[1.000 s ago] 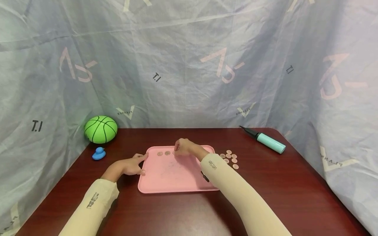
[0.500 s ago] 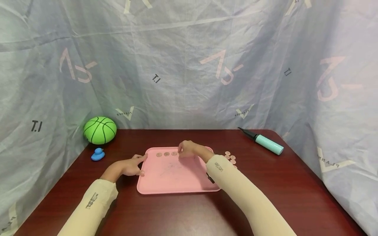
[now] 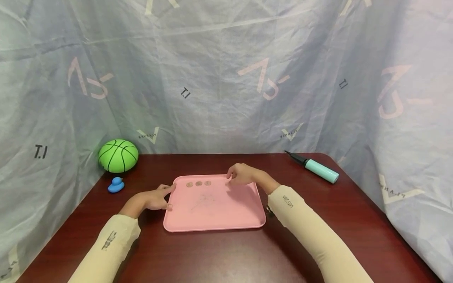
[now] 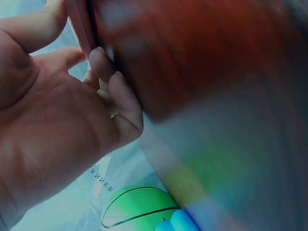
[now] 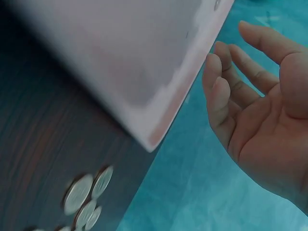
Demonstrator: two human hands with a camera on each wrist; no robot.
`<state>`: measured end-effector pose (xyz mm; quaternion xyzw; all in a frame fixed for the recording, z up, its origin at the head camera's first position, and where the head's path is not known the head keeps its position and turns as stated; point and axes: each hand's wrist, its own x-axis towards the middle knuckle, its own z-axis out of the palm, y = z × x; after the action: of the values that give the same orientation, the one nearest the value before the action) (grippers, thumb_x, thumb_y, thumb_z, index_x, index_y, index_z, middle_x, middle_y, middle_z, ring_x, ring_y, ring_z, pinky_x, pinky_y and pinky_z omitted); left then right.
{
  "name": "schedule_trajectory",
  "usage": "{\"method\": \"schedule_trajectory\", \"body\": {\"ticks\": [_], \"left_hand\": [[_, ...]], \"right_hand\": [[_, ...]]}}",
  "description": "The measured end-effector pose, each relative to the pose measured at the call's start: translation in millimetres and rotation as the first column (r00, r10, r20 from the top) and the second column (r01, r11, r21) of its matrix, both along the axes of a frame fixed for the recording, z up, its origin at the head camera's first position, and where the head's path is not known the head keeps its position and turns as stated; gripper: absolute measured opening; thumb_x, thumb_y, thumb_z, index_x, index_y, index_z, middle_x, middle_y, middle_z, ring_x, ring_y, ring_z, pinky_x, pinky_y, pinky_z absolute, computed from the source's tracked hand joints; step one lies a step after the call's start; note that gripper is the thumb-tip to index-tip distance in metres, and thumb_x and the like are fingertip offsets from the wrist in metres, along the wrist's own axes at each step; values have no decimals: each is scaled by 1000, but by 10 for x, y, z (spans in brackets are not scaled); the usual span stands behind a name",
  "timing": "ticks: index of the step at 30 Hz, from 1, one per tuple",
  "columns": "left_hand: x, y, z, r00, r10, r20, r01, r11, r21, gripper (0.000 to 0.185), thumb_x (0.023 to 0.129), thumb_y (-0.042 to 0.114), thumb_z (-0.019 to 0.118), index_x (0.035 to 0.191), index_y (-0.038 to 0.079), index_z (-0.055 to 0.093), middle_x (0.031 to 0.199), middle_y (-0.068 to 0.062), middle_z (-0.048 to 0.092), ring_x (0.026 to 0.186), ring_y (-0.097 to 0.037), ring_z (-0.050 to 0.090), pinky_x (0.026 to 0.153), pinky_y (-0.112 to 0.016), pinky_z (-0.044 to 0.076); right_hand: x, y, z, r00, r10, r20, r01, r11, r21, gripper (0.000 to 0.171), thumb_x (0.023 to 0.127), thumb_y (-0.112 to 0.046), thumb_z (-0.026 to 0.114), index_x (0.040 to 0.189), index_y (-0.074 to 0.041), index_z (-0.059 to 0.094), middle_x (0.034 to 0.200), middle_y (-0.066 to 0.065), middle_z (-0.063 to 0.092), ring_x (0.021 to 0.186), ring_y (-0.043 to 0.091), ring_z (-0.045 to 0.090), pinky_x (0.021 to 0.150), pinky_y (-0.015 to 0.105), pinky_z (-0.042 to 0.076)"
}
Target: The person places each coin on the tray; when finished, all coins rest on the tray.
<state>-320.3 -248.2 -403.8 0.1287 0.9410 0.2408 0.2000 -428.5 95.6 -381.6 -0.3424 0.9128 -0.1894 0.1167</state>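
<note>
Three coins lie in a row near the far left of a pink tray. At the tray's left side, my left hand grips the rim, thumb and index finger on it; the other fingers curl by the edge in the left wrist view. My right hand hovers over the tray's far right part, fingers loosely bent. In the right wrist view its thumb stands apart from the fingers and nothing shows between them. Several more coins lie on the table beside the tray, hidden behind my right forearm in the head view.
A green ball and a blue rubber duck sit at the table's left. A turquoise hand pump lies at the back right. Grey cloth hangs behind the dark red table.
My right hand has moved right, away from the coin row, uncovering the third coin. The right sleeve now covers the loose coins. My left hand stays at the tray's rim.
</note>
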Motion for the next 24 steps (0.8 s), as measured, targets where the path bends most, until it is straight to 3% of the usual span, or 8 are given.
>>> {"method": "schedule_trajectory", "body": {"ticks": [11,18,24], "left_hand": [[-4,3,-3,1000,-14,-2,14,1000,11,91,86,18,70,156,-3,16,149,-32,21,136,-46,30,110,-58,26],[3,18,5,1000,-9,20,9,1000,-10,91,87,21,69,157,-1,14,151,-30,19,137,-45,30,110,-58,25],[-19,10,-2,1000,-1,16,1,1000,-30,91,87,21,70,157,0,16,151,-30,20,136,-46,31,109,-61,26]], "right_hand": [[51,458,48,999,-35,-27,34,999,-31,30,85,-16,74,110,0,71,86,0,69,79,11,61,74,29,50],[99,707,18,998,-56,3,57,998,-39,28,87,-12,73,112,1,69,82,1,67,66,15,62,66,29,49],[94,930,-33,997,-71,11,71,997,-35,26,85,-12,75,109,-1,70,79,-1,68,65,13,62,71,32,51]]}}
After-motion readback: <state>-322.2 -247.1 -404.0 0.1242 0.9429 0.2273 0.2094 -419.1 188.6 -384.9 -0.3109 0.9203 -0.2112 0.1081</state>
